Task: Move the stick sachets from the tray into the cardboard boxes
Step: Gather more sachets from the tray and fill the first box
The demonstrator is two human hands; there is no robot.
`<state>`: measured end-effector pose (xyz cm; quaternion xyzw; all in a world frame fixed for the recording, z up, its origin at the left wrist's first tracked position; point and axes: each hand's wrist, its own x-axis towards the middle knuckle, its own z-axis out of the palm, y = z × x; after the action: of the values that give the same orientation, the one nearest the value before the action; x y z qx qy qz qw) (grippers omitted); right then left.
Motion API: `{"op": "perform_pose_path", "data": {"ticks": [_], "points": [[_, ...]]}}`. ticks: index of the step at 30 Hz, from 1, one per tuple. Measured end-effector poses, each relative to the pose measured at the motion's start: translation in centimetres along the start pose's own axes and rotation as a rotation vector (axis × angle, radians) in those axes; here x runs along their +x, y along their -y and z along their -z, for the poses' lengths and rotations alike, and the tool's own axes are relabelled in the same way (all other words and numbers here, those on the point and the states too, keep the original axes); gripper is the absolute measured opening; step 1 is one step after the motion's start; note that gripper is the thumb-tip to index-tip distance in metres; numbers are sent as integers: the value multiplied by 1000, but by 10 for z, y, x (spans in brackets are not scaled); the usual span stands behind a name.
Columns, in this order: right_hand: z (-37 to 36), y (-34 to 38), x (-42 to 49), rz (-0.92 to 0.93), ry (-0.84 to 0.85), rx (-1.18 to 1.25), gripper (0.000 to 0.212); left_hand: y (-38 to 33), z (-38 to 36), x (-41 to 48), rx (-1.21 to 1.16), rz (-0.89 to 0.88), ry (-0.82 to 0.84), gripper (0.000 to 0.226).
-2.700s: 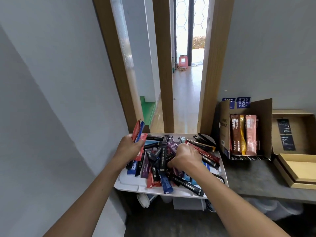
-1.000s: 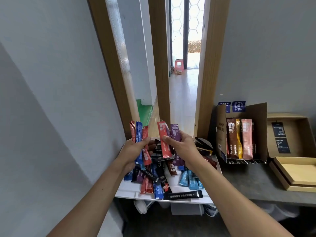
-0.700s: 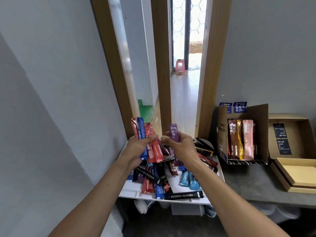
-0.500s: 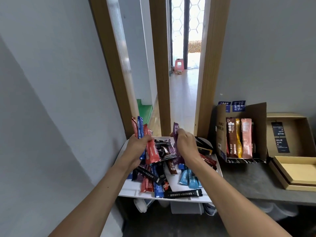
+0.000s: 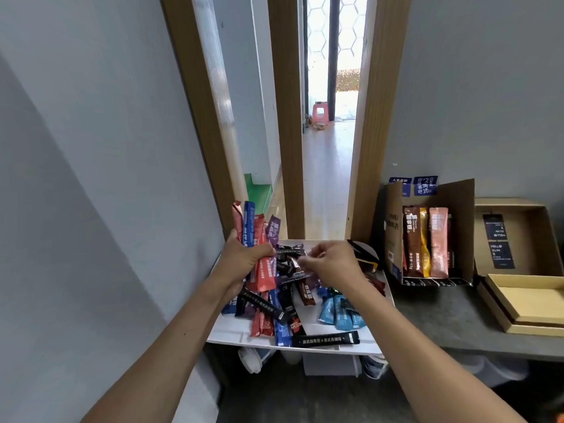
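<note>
L hand [image 5: 242, 262] grips an upright bunch of stick sachets [image 5: 254, 236] in curled fingers [image 5: 259, 254], R hand [image 5: 334, 265] hangs over the pile [image 5: 305, 297] on the tray [image 5: 232, 334], pinch unclear; they look light, floppy and slick, so prob best pinched mid-length.

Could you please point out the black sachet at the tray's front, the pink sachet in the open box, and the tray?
black sachet [image 5: 325, 339]: head view, its middle.
pink sachet [image 5: 439, 242]: head view, its front face.
tray [image 5: 232, 333]: head view, bare front-left corner.
</note>
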<state>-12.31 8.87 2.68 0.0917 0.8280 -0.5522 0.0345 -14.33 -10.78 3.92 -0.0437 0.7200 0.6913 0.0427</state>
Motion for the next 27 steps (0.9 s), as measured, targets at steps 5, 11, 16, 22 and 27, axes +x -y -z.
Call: {"op": "perform_pose_path", "data": {"ticks": [5, 11, 16, 22, 27], "points": [[-26, -17, -3, 58, -85, -783, 31, 3, 5, -3, -58, 75, 22, 56], [5, 5, -9, -71, 25, -570, 22, 11, -1, -10, -35, 106, -21, 39], [50, 34, -31, -52, 109, -281, 17, 10, -17, -10, -50, 159, 21, 43], [53, 38, -52, 177, 228, -199, 9, -3, -45, -13, -31, 210, 108, 43], [64, 23, -51, 381, 326, -178, 11, -7, -52, -14, -6, 259, 137, 28]]}}
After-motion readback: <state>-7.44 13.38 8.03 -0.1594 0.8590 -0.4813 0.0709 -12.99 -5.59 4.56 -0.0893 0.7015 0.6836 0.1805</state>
